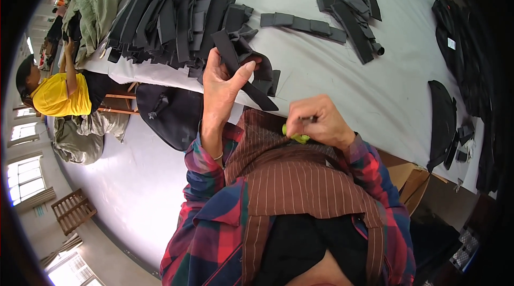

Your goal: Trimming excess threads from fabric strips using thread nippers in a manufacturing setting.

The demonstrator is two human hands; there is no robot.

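Observation:
My left hand (222,85) is raised over the near edge of the grey table (300,66) and grips a dark grey fabric strap (243,72) that hangs diagonally toward my body. My right hand (318,121) is closed on small yellow-green snips (296,136) with a dark metal tip, held close to my brown striped apron (300,179). The strap's lower end lies just left of my right hand. Behind my left hand sits a large pile of similar dark straps (171,18).
Another heap of dark straps (348,8) lies at the far middle of the table, with black fabric pieces (444,120) along the right side. A black pouch (171,112) hangs off the near edge. A person in a yellow shirt (53,93) works at the left.

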